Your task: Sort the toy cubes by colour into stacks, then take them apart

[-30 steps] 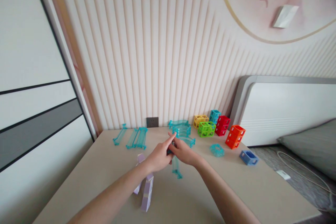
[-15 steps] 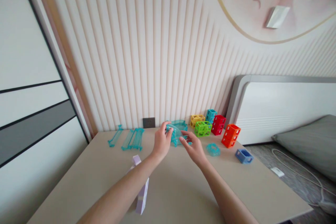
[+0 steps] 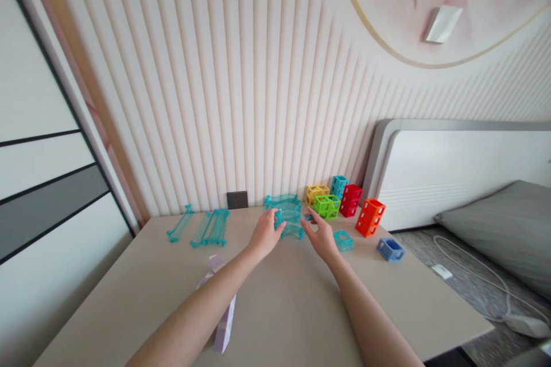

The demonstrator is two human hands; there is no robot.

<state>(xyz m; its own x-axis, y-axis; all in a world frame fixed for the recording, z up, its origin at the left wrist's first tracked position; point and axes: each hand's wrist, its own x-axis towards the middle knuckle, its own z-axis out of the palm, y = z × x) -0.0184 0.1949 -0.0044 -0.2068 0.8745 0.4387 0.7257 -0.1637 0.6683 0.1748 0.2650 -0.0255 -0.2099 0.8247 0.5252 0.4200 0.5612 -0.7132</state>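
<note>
My left hand [image 3: 266, 231] pinches the left end of a curved, see-through teal track piece [image 3: 291, 216]. At its other end, the thumb and fingers of my right hand [image 3: 320, 234] close on the same piece. Behind and just below it show more curved teal pieces [image 3: 282, 199], partly covered, so I cannot tell how they join. A flat teal ring-like piece [image 3: 343, 240] lies right of my right hand. To the left rest several straight teal track pieces [image 3: 210, 228] and a single one [image 3: 179, 223] apart from them.
Yellow [image 3: 317, 190], green [image 3: 327, 206], teal [image 3: 339, 186], red [image 3: 350, 200], orange [image 3: 370, 217] and blue [image 3: 391, 249] open-frame blocks stand at the table's right. A lilac box-like object [image 3: 224, 327] lies partly under my left forearm. The ribbed wall [image 3: 224, 97] bounds the back.
Both hands have lowered the curved piece and turned it flatter, near the other curved ones. The view has shifted slightly to the right.
</note>
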